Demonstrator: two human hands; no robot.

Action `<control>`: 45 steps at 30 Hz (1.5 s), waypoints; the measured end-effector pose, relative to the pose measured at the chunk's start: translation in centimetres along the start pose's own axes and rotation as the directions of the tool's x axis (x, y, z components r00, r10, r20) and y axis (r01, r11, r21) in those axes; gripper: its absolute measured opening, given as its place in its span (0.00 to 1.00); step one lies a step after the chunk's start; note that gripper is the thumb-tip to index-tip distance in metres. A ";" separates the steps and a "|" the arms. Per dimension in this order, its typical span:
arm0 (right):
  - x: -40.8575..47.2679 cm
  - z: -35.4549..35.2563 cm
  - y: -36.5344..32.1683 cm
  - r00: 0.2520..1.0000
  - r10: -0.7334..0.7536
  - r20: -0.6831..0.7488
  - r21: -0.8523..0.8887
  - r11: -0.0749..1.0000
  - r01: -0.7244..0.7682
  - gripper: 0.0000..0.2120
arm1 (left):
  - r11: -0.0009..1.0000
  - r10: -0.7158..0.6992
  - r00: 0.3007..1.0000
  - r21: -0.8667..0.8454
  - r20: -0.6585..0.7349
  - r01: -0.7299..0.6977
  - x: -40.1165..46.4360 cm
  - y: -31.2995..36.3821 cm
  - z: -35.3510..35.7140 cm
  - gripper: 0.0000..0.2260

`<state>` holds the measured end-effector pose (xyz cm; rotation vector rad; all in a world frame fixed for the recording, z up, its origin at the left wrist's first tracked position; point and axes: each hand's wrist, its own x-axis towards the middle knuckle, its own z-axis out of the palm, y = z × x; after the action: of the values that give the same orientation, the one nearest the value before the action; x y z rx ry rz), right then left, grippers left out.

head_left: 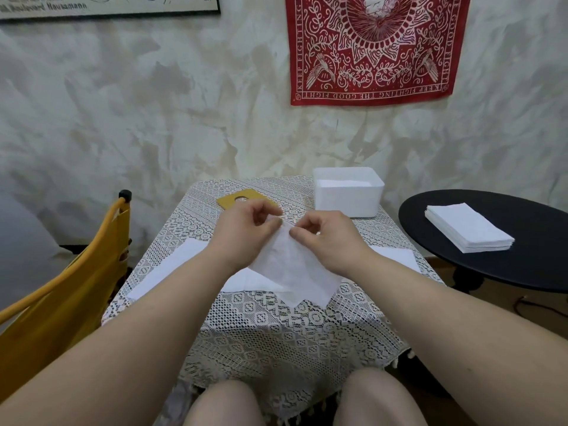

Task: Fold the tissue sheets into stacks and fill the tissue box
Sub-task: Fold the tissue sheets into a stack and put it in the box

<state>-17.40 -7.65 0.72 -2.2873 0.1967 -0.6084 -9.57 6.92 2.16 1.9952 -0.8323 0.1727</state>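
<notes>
With both hands, left [246,224] and right [325,233], pinching the tissue sheet [295,269] at frame centre above the tabletop [276,321], we risk tearing it by pulling apart.

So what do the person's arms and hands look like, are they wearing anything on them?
Nothing shows on them. The left hand and right hand are bare: no gloves, rings, watch or bracelets visible. Both forearms are uncovered, with no sleeves in view.
</notes>
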 end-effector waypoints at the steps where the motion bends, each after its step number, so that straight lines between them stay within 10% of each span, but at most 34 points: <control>1: 0.0 -0.3 0.3 1.000 0.014 0.015 -0.008 1.000 -0.013 0.04 | 1.000 -0.011 1.000 0.003 0.001 0.011 0.1 -0.2 -0.1 0.08; 12: -1.4 -4.9 3.5 0.978 0.177 0.108 -0.083 0.982 -0.169 0.03 | 0.996 -0.086 0.996 -0.008 -0.006 0.086 0.9 0.2 1.5 0.07; 27: -2.3 -11.1 7.3 0.963 0.236 -0.129 -0.136 0.958 -0.253 0.05 | 0.982 0.008 0.992 0.187 0.129 -0.032 2.8 2.3 6.7 0.03; 39: -1.6 -11.9 9.7 0.922 0.088 -0.378 -0.300 0.930 -0.212 0.08 | 0.997 0.028 0.999 0.073 -0.036 -0.026 4.2 3.1 11.4 0.04; 45: -5.1 -9.2 14.0 0.956 0.173 -0.237 -0.316 0.917 -0.244 0.09 | 0.968 0.006 0.983 0.245 0.183 -0.052 0.6 -0.3 14.0 0.05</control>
<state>-25.74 -21.81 -5.40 -2.4862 0.6893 -0.7435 -11.79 -4.59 -5.49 2.2599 -0.9967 0.1179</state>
